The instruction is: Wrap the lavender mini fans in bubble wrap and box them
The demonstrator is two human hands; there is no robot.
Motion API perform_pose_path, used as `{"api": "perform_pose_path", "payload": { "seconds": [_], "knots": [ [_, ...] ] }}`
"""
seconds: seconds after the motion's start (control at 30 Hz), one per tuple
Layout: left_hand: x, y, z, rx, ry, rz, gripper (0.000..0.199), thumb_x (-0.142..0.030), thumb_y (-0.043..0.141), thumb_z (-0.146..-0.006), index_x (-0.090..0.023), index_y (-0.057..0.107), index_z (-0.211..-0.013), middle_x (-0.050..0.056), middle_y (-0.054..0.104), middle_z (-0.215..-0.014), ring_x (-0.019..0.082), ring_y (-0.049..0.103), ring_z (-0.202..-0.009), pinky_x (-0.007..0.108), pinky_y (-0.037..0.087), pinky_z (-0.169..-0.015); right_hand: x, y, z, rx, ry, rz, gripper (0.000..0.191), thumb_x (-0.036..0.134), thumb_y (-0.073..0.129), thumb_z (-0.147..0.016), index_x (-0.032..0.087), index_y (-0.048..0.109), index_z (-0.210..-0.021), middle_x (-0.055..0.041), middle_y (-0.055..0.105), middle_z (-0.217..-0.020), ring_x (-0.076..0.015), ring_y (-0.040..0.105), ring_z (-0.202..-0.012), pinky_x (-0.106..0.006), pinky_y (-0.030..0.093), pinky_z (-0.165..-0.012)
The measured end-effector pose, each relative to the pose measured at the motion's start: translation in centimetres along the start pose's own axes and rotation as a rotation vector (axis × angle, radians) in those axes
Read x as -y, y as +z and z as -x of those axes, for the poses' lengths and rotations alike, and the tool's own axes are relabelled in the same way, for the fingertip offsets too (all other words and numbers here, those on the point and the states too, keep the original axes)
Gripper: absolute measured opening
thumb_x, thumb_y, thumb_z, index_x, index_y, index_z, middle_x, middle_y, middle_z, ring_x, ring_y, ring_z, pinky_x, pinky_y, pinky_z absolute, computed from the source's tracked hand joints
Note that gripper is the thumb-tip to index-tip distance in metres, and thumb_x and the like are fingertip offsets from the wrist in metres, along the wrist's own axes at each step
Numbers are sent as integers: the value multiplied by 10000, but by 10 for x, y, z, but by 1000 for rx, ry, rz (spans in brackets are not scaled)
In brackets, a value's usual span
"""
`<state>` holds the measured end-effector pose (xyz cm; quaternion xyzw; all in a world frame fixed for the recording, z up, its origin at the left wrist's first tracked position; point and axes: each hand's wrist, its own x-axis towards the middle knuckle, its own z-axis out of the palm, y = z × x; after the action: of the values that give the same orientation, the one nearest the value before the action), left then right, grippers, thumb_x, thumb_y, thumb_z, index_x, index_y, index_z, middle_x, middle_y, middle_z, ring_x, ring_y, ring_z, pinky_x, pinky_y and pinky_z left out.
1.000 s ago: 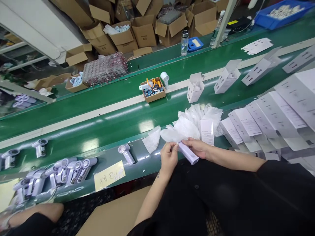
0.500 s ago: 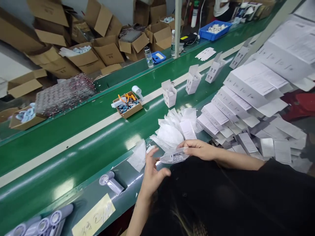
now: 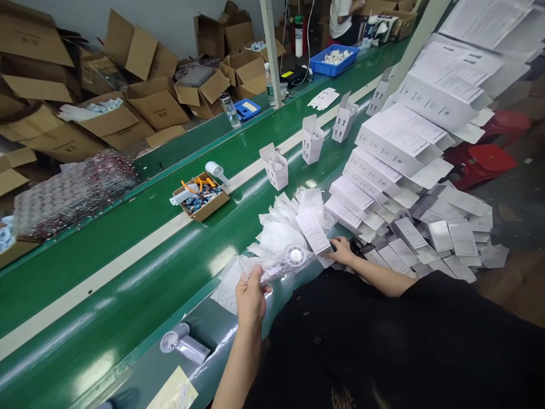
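The hands are apart. The left hand point(image 3: 250, 294) grips the bagged fan point(image 3: 294, 256), whose round head lies between both hands; the right hand point(image 3: 341, 250) grasps the white box point(image 3: 313, 230) just beyond that head.

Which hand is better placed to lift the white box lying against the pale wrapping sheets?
Probably the right hand: its fingers are already at the near end of the white box. The left hand is occupied, holding a fan in translucent wrapping.
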<state>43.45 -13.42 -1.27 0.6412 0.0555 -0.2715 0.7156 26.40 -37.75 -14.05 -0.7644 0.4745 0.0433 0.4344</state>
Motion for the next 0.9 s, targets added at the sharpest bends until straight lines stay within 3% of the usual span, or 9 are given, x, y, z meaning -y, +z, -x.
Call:
{"api": "perform_pose_path", "payload": {
  "seconds": [0.1, 0.17, 0.27, 0.37, 0.47, 0.57, 0.73, 0.8, 0.9],
  "knots": [
    [-7, -4, -4, -102, 4, 73, 342, -345, 773, -591, -143, 624, -823, -21, 600, -745, 86, 535, -565, 160, 342, -354, 0, -1, 5, 19, -36, -20, 749, 370, 808, -485, 171, 538, -1155, -141, 418, -1244, -345, 357, -1230, -429, 287, -1030],
    [-9, -10, -5, -136, 16, 96, 335, -317, 778, -587, -148, 622, -831, -27, 600, -752, 79, 530, -558, 157, 335, -350, 0, -23, 11, 22, -101, -102, 764, 342, 810, -467, 183, 521, -1156, -104, 511, -1130, -292, 494, -1078, -399, 386, -943],
    [-11, -16, -8, -144, 33, 118, 308, -284, 774, -592, -155, 621, -826, -39, 597, -759, 69, 517, -549, 156, 322, -338, 1, -71, 14, -307, -106, -276, 522, 432, 626, -704, 190, 494, -1147, -62, 576, -951, -209, 570, -833, -367, 460, -806],
    [-15, -12, -12, -172, 10, 153, 296, -259, 776, -582, -157, 609, -805, -49, 586, -738, 63, 506, -534, 158, 304, -328, 6, -108, 1, -682, 59, -260, 591, 469, 612, -705, 143, 473, -1178, -136, 537, -1080, -244, 560, -925, -385, 447, -851],
    [-21, -3, -13, -157, 8, 163, 292, -259, 776, -582, -154, 603, -792, -50, 582, -733, 65, 501, -534, 166, 303, -329, 8, -116, -15, -683, 142, -173, 516, 382, 678, -644, 136, 557, -1081, -162, 506, -1152, -286, 527, -1049, -389, 403, -936],
    [-26, -2, -12, -110, 54, 154, 283, -272, 772, -591, -151, 598, -779, -50, 578, -721, 67, 488, -527, 176, 308, -333, 7, -105, -11, -627, 103, -181, 266, 351, 557, -755, 167, 607, -941, -105, 590, -981, -261, 575, -962, -387, 431, -892],
    [-40, -17, -16, -179, 133, 234, 301, -267, 779, -563, -144, 557, -725, -58, 532, -648, 59, 445, -485, 174, 273, -327, 33, -104, 30, -663, -219, -166, 284, 391, 446, -860, 208, 559, -1045, -97, 612, -939, -266, 572, -908, -399, 435, -852],
    [-48, -23, -21, -230, 147, 287, 297, -254, 765, -577, -145, 537, -731, -63, 522, -649, 47, 436, -475, 162, 256, -331, 64, -112, 34, -648, -445, -129, 248, 375, 452, -872, 214, 561, -1026, -117, 600, -989, -278, 541, -962, -413, 396, -908],
    [-60, -28, -33, -298, 165, 359, 272, -239, 732, -624, -149, 522, -771, -66, 522, -674, 33, 441, -478, 143, 247, -337, 131, -118, 10, -498, -765, -89, 216, 366, 491, -866, 218, 562, -1006, -132, 573, -1053, -286, 478, -1055, -420, 334, -982]
  ]
}}
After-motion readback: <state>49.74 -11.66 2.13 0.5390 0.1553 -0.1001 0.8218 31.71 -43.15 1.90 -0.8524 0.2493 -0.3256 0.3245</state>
